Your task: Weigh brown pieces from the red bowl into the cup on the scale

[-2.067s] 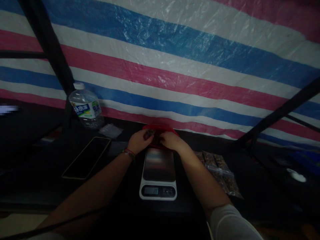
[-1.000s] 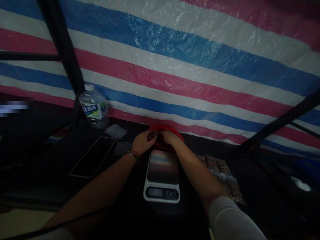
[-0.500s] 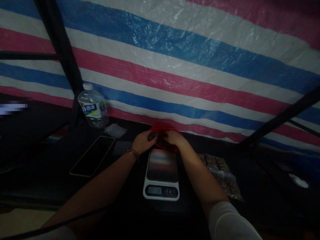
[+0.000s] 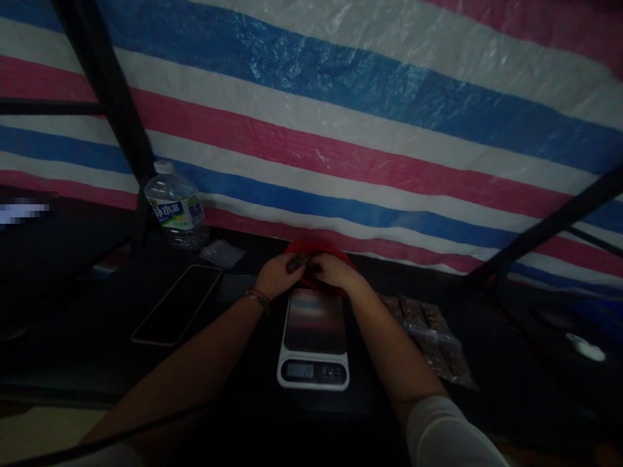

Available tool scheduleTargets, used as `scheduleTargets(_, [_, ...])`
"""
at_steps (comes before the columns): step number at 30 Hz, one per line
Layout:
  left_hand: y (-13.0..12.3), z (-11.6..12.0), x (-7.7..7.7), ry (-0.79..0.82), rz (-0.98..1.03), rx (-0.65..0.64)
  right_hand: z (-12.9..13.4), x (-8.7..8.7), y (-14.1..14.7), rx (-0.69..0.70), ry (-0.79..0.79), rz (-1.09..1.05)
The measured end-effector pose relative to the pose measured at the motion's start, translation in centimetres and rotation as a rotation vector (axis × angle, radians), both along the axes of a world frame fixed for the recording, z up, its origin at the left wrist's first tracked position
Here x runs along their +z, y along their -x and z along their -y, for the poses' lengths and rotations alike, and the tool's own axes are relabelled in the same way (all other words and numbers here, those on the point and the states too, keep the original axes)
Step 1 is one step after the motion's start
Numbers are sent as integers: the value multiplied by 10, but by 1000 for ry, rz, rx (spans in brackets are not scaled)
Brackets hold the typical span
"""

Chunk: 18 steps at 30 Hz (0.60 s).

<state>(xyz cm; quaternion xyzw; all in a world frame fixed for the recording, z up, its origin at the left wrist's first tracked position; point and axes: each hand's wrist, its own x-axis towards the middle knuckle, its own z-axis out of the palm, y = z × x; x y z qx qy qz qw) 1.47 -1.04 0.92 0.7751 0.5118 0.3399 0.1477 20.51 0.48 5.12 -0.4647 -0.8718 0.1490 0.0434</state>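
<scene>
Red container [image 4: 314, 247] sits just beyond the far end of the scale, with its front and inside mostly covered by the two hands, so whether it is a bag or a basin cannot be told. At its left side the left hand [image 4: 276, 276] has thumb and fingers closed around a small dark bundle [image 4: 296, 262], a narrow hold that probably keeps it upright over the container, where stray bits would fall back in. The right hand [image 4: 335, 270] reaches in from the other side, fingertips lost in shadow; whether they pinch anything cannot be told.

Between the forearms lies the kitchen scale [image 4: 314, 337], its plate bare and its display turned toward the person, likely for easy reading, though the digits are too dim to trust. Filled clear packets [image 4: 440, 344] lie in a group past the right forearm, apart from the scale, perhaps to keep them out of the way. On the left, a few flat clear bags [image 4: 222, 253] rest near the bottle [image 4: 178, 214], seemingly within reach. A phone [image 4: 178, 305] lies flat nearer the person, and a striped sheet [image 4: 341, 139] hangs behind everything.
</scene>
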Motion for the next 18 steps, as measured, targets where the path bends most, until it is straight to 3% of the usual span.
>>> scheduleTargets(6, [-1, 2, 2, 21, 24, -7, 5, -7, 8, 24, 21, 74])
scheduleTargets(18, [0, 2, 1, -41, -20, 3, 10, -4, 15, 48, -30, 82])
